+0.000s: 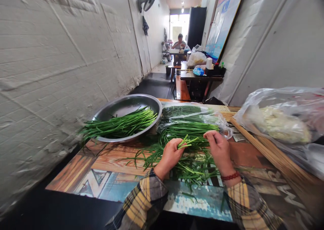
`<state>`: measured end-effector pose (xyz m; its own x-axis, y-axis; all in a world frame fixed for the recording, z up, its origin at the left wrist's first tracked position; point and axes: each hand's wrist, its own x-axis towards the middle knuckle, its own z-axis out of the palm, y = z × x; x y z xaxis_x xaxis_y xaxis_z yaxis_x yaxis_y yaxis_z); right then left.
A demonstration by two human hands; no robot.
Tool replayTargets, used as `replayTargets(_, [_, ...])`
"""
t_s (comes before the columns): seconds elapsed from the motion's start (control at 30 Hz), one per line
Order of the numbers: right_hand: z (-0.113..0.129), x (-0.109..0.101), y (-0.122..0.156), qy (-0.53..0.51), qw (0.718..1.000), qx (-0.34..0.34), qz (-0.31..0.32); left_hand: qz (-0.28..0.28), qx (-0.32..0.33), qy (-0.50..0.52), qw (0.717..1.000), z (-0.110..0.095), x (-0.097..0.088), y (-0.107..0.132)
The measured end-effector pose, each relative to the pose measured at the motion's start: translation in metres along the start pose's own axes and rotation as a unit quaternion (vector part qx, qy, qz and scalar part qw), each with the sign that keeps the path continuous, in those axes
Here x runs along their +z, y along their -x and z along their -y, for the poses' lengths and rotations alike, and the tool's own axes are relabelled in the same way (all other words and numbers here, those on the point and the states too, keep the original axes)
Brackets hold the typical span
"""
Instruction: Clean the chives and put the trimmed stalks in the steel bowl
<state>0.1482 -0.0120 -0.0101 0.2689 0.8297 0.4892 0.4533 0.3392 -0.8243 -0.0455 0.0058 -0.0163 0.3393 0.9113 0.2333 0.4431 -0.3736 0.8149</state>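
My left hand (170, 154) is closed round a small bundle of green chive stalks (186, 141), whose cut ends stick out to the right. My right hand (219, 149) hovers just right of those ends with its fingers curled in a pinch; what it grips is hidden. Both hands work above a loose heap of chives (187, 166) on the patterned table (111, 176). A metal basin (126, 105) at the left holds a laid-out bunch of chives (118, 126).
A clear bag of more chives (189, 113) lies behind the heap. A plastic bag with pale vegetables (278, 122) and a bundle of wooden skewers (273, 155) sit at the right. A wall runs along the left. A person (179, 42) sits far down the corridor beside tables.
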Motion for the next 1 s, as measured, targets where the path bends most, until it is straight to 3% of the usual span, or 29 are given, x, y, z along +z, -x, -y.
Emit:
replayTargets(0.1, [0.007, -0.002, -0.001, 0.087, 0.984, -0.138, 0.075, -0.001, 0.008, -0.011, 1.000, 0.000, 0.000, 0.001])
replayTargets(0.17, [0.009, 0.000, -0.001, 0.128, 0.970, -0.170, 0.118, -0.005, 0.010, -0.008, 1.000, 0.000, 0.000, 0.001])
replayTargets(0.27, [0.007, 0.008, 0.003, 0.098, 0.978, -0.128, 0.133, -0.010, 0.013, 0.000, 1.000, -0.001, 0.000, 0.001])
replayTargets(0.37, [-0.001, 0.018, 0.007, -0.021, 0.993, -0.005, 0.113, -0.011, 0.013, 0.013, 1.000, -0.001, 0.000, 0.000])
replayTargets(0.47, [-0.011, 0.020, 0.006, -0.125, 0.984, 0.117, 0.050, -0.009, 0.012, 0.018, 1.000, 0.000, 0.001, 0.001])
replayTargets(0.53, [-0.016, 0.015, 0.004, -0.156, 0.976, 0.153, -0.011, -0.010, 0.008, 0.022, 1.000, 0.000, 0.001, 0.001])
replayTargets(0.6, [-0.018, 0.008, 0.001, -0.143, 0.977, 0.152, -0.038, -0.011, 0.003, 0.027, 1.000, 0.000, 0.001, 0.001])
replayTargets(0.73, [-0.007, -0.002, 0.000, -0.031, 0.997, 0.051, 0.041, -0.013, 0.000, 0.028, 1.000, 0.000, 0.001, 0.000])
replayTargets(0.83, [0.004, 0.001, 0.003, 0.040, 0.997, -0.014, 0.072, -0.009, -0.002, 0.028, 1.000, 0.000, 0.002, -0.001])
replayTargets(0.9, [0.004, 0.005, 0.006, 0.041, 0.997, 0.002, 0.071, -0.005, -0.003, 0.029, 1.000, 0.000, 0.002, -0.001])
replayTargets(1.0, [-0.003, 0.013, 0.009, -0.038, 0.994, 0.081, 0.061, 0.003, 0.000, 0.022, 1.000, -0.002, 0.002, -0.001])
